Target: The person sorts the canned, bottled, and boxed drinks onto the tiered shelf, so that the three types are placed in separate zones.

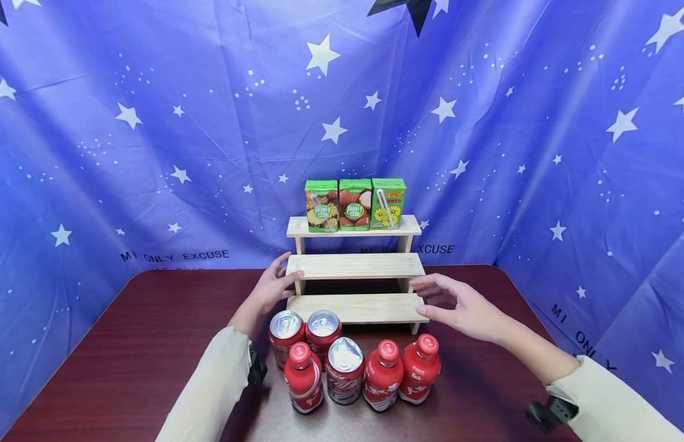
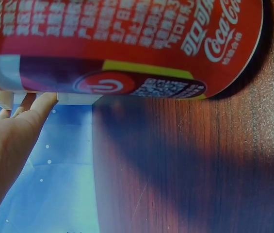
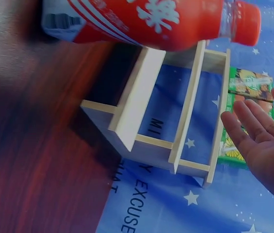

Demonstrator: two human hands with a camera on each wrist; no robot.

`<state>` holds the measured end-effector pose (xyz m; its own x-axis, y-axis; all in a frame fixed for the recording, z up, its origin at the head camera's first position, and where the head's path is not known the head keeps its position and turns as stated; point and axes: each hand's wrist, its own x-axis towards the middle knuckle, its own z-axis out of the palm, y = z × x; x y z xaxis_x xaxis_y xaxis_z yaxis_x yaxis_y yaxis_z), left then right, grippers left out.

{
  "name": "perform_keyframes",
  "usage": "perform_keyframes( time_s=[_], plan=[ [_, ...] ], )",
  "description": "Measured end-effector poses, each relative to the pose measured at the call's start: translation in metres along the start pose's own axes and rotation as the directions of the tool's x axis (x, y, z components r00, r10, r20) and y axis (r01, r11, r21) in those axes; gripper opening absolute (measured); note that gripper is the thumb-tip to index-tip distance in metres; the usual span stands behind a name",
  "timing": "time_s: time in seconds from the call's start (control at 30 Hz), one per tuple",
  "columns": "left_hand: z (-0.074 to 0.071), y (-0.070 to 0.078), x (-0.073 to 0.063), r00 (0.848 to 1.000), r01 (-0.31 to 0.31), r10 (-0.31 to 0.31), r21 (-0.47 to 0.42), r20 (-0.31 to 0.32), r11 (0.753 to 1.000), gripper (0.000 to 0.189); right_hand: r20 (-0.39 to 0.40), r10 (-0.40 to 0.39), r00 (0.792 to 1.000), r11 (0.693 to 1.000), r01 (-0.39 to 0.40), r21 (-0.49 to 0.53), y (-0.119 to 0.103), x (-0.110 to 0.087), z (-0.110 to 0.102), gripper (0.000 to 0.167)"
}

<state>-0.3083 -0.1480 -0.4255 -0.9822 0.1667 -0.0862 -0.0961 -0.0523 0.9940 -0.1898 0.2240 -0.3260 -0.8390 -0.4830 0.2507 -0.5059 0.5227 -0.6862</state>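
Right hand (image 1: 458, 307) open, fingers extended and close together, at the right end of the lower steps; contact with the wood cannot be told. Left hand (image 1: 269, 288) also open, fingers loosely spread, thumb overlapping the left end of the middle step; firmness of contact unclear. In the left wrist view its fingertips are masked by a can; in the right wrist view the right hand is cut by the frame edge.

Nearest: pale sleeves (image 1: 209, 393), cropped below, each with a black wrist device (image 1: 552, 412).

Front row on the dark red table (image 1: 99, 356), left to right: red bottle (image 1: 304, 382), red can (image 1: 345, 374), two more red bottles (image 1: 383, 377) (image 1: 421, 371), all upright. Two further cans (image 1: 287, 331) (image 1: 323, 325) stand just behind; the leftmost bottle covers part of both. Small print on the close can is blurred.

Beyond: three-step wooden rack (image 1: 355, 266), its front left foot hidden by the cans. Lower and middle steps bare; top step carries three juice cartons (image 1: 355, 205) side by side, straws on the fronts, fine text illegible.

Farthest: blue star-printed cloth (image 1: 209, 135), lettering partly blocked by the rack.
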Motion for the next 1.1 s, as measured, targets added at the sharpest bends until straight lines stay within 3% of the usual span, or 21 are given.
perform_keyframes(
  time_s=[0.57, 0.77, 0.9, 1.1],
  plan=[
    [0.001, 0.000, -0.001, 1.000, -0.005, 0.005, 0.004, -0.009, 1.000, 0.074, 0.127, -0.091, 0.988, 0.984, 0.108, -0.140, -0.005, -0.036, 0.012, 0.045],
    [0.001, 0.000, -0.001, 1.000, 0.002, -0.002, 0.014, -0.008, 1.000, 0.073, 0.149, -0.053, 0.987, 0.977, 0.083, -0.197, 0.001, -0.044, 0.021, 0.054],
    [0.001, 0.000, -0.001, 1.000, 0.008, -0.007, 0.018, -0.013, 1.000, 0.072, 0.154, -0.054, 0.987, 0.979, 0.083, -0.186, 0.008, -0.048, 0.027, 0.058],
    [0.001, 0.001, 0.000, 1.000, 0.008, -0.008, 0.018, -0.011, 1.000, 0.073, 0.141, -0.151, 0.978, 0.981, 0.166, -0.101, 0.020, -0.051, 0.038, 0.057]
  ],
)
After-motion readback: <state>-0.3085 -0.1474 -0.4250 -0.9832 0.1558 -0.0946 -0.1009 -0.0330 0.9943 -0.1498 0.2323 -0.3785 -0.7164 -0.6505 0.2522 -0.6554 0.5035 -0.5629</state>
